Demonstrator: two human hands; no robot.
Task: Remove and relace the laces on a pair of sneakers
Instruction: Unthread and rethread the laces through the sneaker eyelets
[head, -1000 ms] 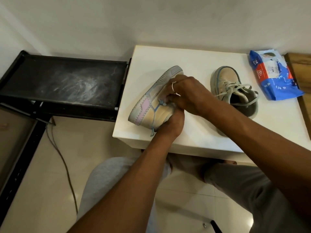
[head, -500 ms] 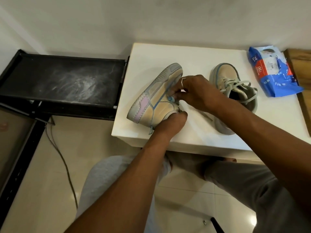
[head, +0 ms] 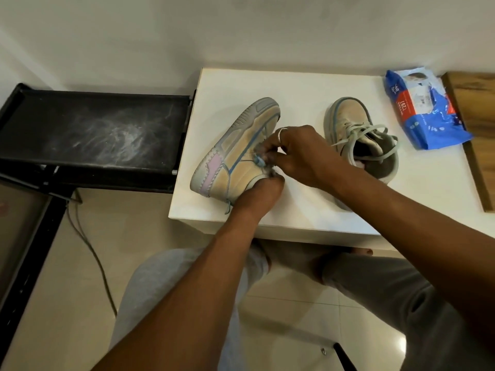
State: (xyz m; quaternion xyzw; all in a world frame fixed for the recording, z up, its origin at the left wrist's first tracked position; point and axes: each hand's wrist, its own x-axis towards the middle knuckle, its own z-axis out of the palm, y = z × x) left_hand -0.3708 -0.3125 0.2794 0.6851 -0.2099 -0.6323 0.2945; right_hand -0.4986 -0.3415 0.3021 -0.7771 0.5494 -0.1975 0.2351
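White table (head: 308, 84): my left hand (head: 257, 194) braces the tilted sneaker (head: 238, 153), right hand (head: 302, 153) fingers pinched at its lace; a tug could tip it.

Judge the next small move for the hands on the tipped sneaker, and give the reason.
Probably draw the lace end on through the eyelet with the right hand while the left hand steadies the tipped sneaker. Both hands pinch at its lace area near the blue tab, so work sits there; the other sneaker stands laced on the white table.
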